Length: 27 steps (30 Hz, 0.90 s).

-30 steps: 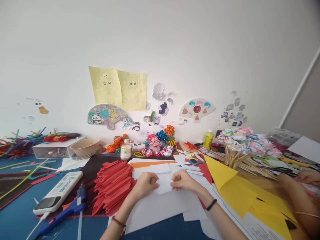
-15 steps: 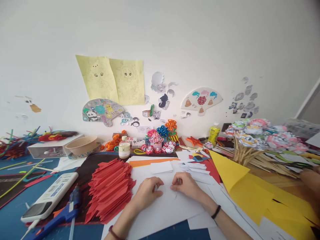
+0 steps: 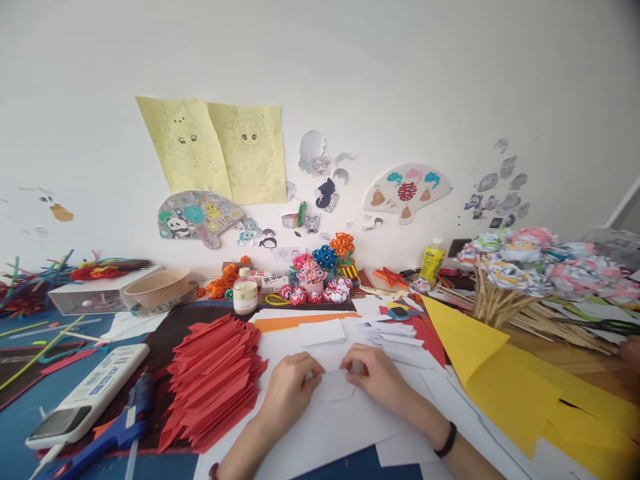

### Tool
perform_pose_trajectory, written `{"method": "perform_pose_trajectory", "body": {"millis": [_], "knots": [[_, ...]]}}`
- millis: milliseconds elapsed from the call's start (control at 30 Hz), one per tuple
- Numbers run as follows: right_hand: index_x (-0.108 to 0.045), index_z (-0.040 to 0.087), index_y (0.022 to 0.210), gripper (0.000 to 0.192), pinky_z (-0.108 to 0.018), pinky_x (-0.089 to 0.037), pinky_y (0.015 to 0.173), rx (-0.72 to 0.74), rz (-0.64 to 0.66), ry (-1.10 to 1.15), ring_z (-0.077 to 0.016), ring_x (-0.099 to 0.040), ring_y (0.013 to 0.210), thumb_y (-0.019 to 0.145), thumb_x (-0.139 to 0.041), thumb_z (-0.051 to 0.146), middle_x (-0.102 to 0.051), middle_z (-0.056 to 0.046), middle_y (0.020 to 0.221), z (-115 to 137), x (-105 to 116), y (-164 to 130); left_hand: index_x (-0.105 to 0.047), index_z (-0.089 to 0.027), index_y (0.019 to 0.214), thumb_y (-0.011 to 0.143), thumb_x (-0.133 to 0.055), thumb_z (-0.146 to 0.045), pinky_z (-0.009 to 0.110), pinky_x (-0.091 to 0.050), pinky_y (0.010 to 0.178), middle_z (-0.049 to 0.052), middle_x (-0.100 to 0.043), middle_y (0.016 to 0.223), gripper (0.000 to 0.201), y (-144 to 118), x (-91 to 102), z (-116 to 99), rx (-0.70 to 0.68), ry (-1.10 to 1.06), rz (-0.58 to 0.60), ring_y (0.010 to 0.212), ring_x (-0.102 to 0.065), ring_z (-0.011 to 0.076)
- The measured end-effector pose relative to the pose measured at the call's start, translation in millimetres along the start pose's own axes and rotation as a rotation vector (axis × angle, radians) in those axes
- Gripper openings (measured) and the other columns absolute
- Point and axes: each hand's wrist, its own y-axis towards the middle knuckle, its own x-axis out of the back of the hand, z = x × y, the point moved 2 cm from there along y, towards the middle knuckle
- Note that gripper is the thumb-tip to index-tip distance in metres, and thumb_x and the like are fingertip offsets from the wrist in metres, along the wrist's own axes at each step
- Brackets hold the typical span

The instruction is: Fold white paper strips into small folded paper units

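A white wall [image 3: 400, 67] carries two yellow drawings [image 3: 215, 150] and paper fans, above a blue table [image 3: 30, 433] crowded with craft material. On the right lie large yellow sheets [image 3: 505, 387] with a bunch of paper flowers on sticks [image 3: 520, 280] behind them. Left of centre sits a heap of folded red paper pieces [image 3: 215, 377], and further left a white remote [image 3: 85, 397] and a blue glue gun [image 3: 115, 433]. A big white sheet [image 3: 330, 433] spreads in front of the person. On it, in the middle, lies a small white paper piece [image 3: 334, 387], pinched at both sides: the left hand [image 3: 289, 393] is curled with fingertips pressing its left edge, the right hand [image 3: 380, 377] closed on its right edge, a black band on that wrist. A small bottle [image 3: 245, 292] stands behind the red heap
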Motion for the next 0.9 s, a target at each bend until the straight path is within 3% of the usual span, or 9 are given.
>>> {"method": "perform_pose_trajectory", "body": {"millis": [367, 667, 900], "knots": [[-0.064, 0.019, 0.083, 0.023, -0.028, -0.039, 0.065, 0.330, -0.035, -0.362, -0.0169, -0.057, 0.074, 0.090, -0.044, 0.008, -0.064, -0.003, 0.079, 12.5, -6.3, -15.6, -0.064, -0.022, 0.094, 0.093, -0.044, -0.015, 0.029, -0.034, 0.062, 0.003, -0.062, 0.079, 0.021, -7.0, -1.7, -7.0, -0.409, 0.429, -0.055, 0.070, -0.056, 0.0156], [-0.058, 0.017, 0.071, 0.026, -0.028, -0.032, 0.055, 0.403, -0.102, -0.552, -0.0159, -0.051, 0.064, 0.093, -0.044, 0.012, -0.057, -0.002, 0.070, 3.8, -19.2, -16.0, -0.059, -0.020, 0.098, 0.095, -0.039, -0.016, 0.029, -0.035, 0.061, 0.002, -0.061, 0.082, 0.020, -8.1, -6.2, -10.9, -0.428, 0.516, -0.003, 0.071, -0.055, 0.0171], [-0.062, 0.018, 0.084, 0.019, -0.029, -0.031, 0.055, 0.466, -0.040, -0.626, -0.0172, -0.051, 0.066, 0.089, -0.046, 0.007, -0.059, -0.003, 0.073, 13.3, -12.9, -18.2, -0.057, -0.020, 0.097, 0.094, -0.043, -0.017, 0.030, -0.035, 0.060, 0.001, -0.059, 0.078, 0.015, -8.3, -5.2, -13.2, -0.459, 0.613, 0.049, 0.063, -0.053, 0.0162]]}}
